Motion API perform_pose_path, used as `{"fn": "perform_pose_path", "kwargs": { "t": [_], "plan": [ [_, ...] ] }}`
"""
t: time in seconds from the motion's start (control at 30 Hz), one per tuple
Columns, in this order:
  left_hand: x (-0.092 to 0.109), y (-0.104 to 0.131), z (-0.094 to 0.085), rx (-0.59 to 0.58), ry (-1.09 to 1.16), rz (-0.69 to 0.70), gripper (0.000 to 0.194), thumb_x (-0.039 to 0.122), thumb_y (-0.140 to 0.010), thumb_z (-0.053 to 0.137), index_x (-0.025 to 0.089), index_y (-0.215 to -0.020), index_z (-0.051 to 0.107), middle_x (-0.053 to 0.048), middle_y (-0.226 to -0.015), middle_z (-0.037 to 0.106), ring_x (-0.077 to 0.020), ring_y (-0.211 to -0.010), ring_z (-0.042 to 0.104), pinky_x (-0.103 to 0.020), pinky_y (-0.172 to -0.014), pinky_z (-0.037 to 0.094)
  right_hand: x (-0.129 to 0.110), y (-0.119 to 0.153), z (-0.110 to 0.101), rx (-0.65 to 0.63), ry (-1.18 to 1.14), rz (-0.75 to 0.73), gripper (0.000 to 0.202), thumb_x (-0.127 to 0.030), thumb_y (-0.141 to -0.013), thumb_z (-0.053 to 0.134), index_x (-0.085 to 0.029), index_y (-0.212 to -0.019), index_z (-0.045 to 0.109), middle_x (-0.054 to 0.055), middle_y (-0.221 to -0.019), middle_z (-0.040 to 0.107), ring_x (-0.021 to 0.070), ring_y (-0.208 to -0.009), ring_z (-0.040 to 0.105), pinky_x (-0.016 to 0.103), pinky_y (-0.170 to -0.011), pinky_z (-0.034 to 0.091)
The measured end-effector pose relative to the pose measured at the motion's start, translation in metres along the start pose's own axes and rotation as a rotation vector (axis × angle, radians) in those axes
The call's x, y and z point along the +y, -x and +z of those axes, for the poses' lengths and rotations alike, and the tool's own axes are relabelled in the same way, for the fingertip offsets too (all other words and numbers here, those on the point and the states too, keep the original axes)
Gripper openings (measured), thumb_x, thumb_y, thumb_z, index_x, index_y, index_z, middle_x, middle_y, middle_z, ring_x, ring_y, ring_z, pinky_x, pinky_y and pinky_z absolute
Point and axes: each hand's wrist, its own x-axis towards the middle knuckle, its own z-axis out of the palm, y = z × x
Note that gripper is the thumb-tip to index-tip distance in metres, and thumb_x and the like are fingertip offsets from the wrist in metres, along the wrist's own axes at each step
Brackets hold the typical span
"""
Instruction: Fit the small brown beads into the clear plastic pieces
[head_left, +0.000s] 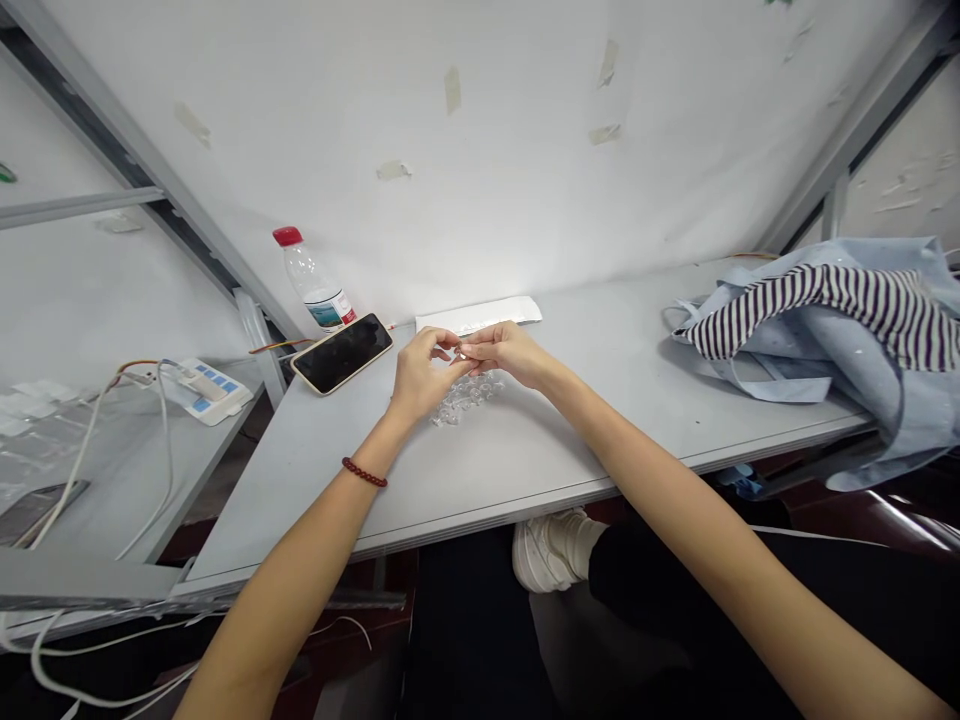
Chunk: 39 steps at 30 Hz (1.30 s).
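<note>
Though tape-spotted, a white wall (pixel 525 190) behind a grey table (pixel 300 470).

Red-capped bottle (pixel 319 285) behind phone (pixel 343 353); blue cloth (pixel 851 345), striped piece (pixel 825 300) on top, at right; power strip (pixel 214 392) at left.

Both forearms reaching forward, left hand (pixel 427 372) and right hand (pixel 504 352) meeting, fingertips pinched close together

The single head view looks forward and down from above the bench's (pixel 555 430) near edge, close enough to take in both hands.
</note>
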Motion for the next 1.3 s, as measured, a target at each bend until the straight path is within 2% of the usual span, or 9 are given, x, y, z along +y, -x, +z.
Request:
{"fn": "perform_pose_path", "kwargs": {
  "t": [0.13, 0.27, 0.33, 0.47, 0.6, 0.93, 1.03, 1.17, 1.3],
  "plan": [
    [0.001, -0.003, -0.003, -0.049, -0.065, 0.023, 0.023, 0.024, -0.067, 0.073, 0.018, -0.085, 0.062, -0.004, -0.091, 0.065, -0.0182, -0.088, 0.059, -0.032, -0.075, 0.049, -0.004, 0.001, -0.002, 0.001, 0.088, -0.010, 0.018, -0.028, -0.076, 0.068, -0.010, -0.077, 0.069, 0.006, -0.070, 0.067, 0.0131, -0.066, 0.061, 0.026, -0.066, 0.051],
    [-0.009, -0.014, -0.028, -0.061, -0.077, -0.173, 0.039, 0.034, -0.067, 0.072, 0.018, -0.101, 0.060, -0.004, -0.085, 0.069, -0.0203, -0.084, 0.063, -0.034, -0.076, 0.048, -0.012, 0.001, -0.010, 0.172, 0.304, 0.028, 0.013, -0.019, -0.077, 0.062, -0.009, -0.085, 0.066, 0.009, -0.071, 0.068, 0.0147, -0.063, 0.062, 0.027, -0.062, 0.051],
    [-0.020, -0.019, -0.046, -0.058, -0.167, -0.279, 0.030, 0.035, -0.071, 0.067, 0.016, -0.093, 0.064, -0.005, -0.076, 0.069, -0.0205, -0.076, 0.064, -0.035, -0.075, 0.048, -0.015, 0.002, -0.017, 0.267, 0.529, 0.059, 0.016, -0.014, -0.078, 0.058, -0.009, -0.091, 0.066, 0.009, -0.070, 0.068, 0.0150, -0.061, 0.061, 0.027, -0.061, 0.050],
    [-0.039, -0.022, -0.066, -0.315, -0.367, -0.439, 0.014, 0.029, -0.063, 0.068, 0.016, -0.068, 0.068, -0.007, -0.070, 0.069, -0.0241, -0.074, 0.065, -0.036, -0.073, 0.047, -0.016, 0.006, -0.035, 0.305, 0.955, 0.132, 0.023, -0.009, -0.079, 0.052, -0.009, -0.095, 0.069, 0.009, -0.072, 0.068, 0.0175, -0.069, 0.062, 0.029, -0.070, 0.047],
    [-0.043, -0.018, -0.057, -0.448, -0.390, -0.444, 0.009, 0.024, -0.060, 0.066, 0.018, -0.064, 0.070, -0.005, -0.065, 0.069, -0.0219, -0.064, 0.063, -0.034, -0.064, 0.047, -0.012, 0.009, -0.048, 0.281, 1.056, 0.209, 0.023, -0.012, -0.081, 0.054, -0.010, -0.099, 0.069, 0.009, -0.074, 0.068, 0.0183, -0.071, 0.061, 0.029, -0.070, 0.045],
    [-0.053, -0.010, -0.043, -0.406, -0.354, -0.359, 0.019, 0.029, -0.059, 0.067, 0.020, -0.044, 0.061, -0.003, -0.039, 0.054, -0.0136, -0.033, 0.043, -0.028, -0.038, 0.032, -0.022, 0.017, -0.057, 0.233, 1.081, 0.307, 0.019, -0.033, -0.075, 0.070, -0.018, -0.086, 0.069, 0.009, -0.084, 0.068, 0.0194, -0.073, 0.061, 0.030, -0.061, 0.043],
    [-0.054, -0.010, -0.043, -0.399, -0.391, -0.359, 0.016, 0.022, -0.057, 0.066, 0.020, -0.041, 0.061, -0.003, -0.038, 0.054, -0.0148, -0.035, 0.045, -0.029, -0.040, 0.033, -0.033, 0.022, -0.061, 0.179, 1.183, 0.511, 0.023, -0.037, -0.069, 0.074, -0.016, -0.071, 0.066, 0.010, -0.074, 0.067, 0.0221, -0.067, 0.061, 0.032, -0.056, 0.043],
    [-0.051, -0.012, -0.043, -0.334, -0.453, -0.349, 0.017, 0.016, -0.056, 0.063, 0.020, -0.040, 0.058, -0.003, -0.040, 0.054, -0.0168, -0.039, 0.048, -0.031, -0.044, 0.035, -0.040, 0.025, -0.061, -0.011, 1.094, 0.816, 0.018, -0.027, -0.064, 0.077, -0.016, -0.062, 0.062, 0.007, -0.061, 0.066, 0.0221, -0.061, 0.064, 0.033, -0.056, 0.046],
    [-0.041, -0.014, -0.040, -0.213, -0.420, -0.298, 0.009, 0.018, -0.059, 0.062, 0.019, -0.050, 0.060, -0.003, -0.051, 0.061, -0.0194, -0.052, 0.057, -0.032, -0.053, 0.041, -0.037, 0.024, -0.058, -0.041, 1.017, 0.790, 0.015, -0.012, -0.063, 0.071, -0.018, -0.057, 0.059, 0.005, -0.061, 0.068, 0.0213, -0.062, 0.067, 0.033, -0.061, 0.049]
  ]
}}
